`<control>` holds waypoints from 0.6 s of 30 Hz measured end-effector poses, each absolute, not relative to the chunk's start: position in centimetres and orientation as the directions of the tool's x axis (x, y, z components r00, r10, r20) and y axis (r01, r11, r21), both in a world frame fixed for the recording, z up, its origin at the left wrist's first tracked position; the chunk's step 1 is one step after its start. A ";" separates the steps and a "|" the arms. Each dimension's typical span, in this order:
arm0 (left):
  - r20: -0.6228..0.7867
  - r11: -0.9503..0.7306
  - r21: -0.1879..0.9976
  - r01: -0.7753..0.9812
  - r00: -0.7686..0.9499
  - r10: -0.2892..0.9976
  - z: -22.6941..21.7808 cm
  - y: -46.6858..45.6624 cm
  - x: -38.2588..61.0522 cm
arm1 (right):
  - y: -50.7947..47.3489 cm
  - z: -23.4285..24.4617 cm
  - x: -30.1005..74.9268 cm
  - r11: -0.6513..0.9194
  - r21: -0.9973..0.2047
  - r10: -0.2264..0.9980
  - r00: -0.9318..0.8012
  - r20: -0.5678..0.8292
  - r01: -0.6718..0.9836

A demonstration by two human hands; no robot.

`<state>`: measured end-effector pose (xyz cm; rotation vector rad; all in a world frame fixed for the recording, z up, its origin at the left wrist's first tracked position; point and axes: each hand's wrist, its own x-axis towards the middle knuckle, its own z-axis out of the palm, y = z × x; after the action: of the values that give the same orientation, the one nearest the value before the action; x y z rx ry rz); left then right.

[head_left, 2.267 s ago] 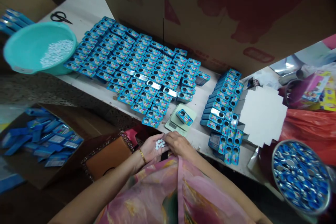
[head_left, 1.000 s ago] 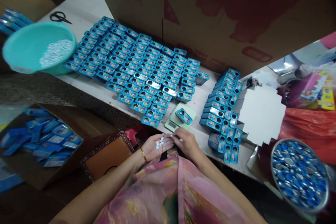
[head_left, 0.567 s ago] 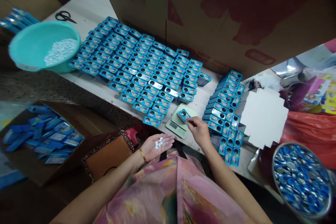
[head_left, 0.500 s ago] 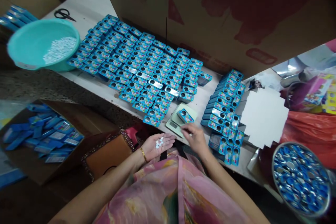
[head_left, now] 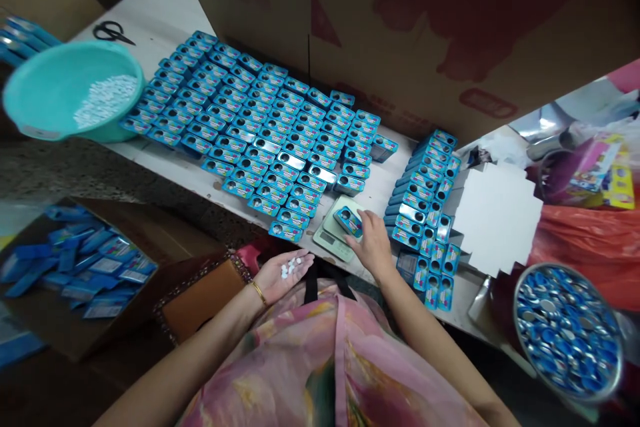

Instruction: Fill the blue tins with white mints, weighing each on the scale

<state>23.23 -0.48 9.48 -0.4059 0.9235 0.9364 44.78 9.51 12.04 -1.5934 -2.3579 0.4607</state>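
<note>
My left hand [head_left: 281, 275] is held palm up, its fingers stretched out, with several small white tablets [head_left: 291, 267] resting on the palm. A small light-green digital scale [head_left: 340, 250] lies near the table's front edge. On its plate is a small blue tin [head_left: 349, 221] with a dark round hole in its top. My right hand [head_left: 373, 243] has its thumb and fingers around the right end of this tin. To the left stand close rows of similar blue tins [head_left: 270, 127]. Another block of tins [head_left: 427, 213] stands right of the scale.
A turquoise basin [head_left: 35, 90] of white tablets sits at the table's left, near black scissors [head_left: 114, 33]. A large carton [head_left: 280, 7] stands behind. Right are a white cardboard piece [head_left: 500, 220] and a metal pot [head_left: 517, 320] of blue lids. Lower left, a box [head_left: 145, 227] holds blue packs.
My right hand has moved up from the scale's front onto the tin and closed around its end. The tin sits slightly turned. My left hand has drawn a little left, away from the scale.
</note>
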 end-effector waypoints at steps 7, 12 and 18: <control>-0.859 0.508 0.145 -0.849 0.147 0.491 9.8 -0.7 21.8 | 13.3 12.2 46.0 0.376 -0.257 0.916 -0.399 -0.043 0.890; -0.892 0.448 0.190 -0.874 0.038 0.451 9.6 -0.7 20.9 | 21.4 13.5 49.9 0.313 -0.193 0.950 -0.309 0.051 0.930; -0.894 0.449 0.207 -0.869 0.018 0.447 9.7 -0.4 21.0 | 30.0 11.6 47.8 0.314 -0.174 0.949 -0.308 0.062 0.933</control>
<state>21.03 -0.43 9.65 -0.4652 1.1404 1.0813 47.78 30.05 11.56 -1.7477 -2.4189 0.1573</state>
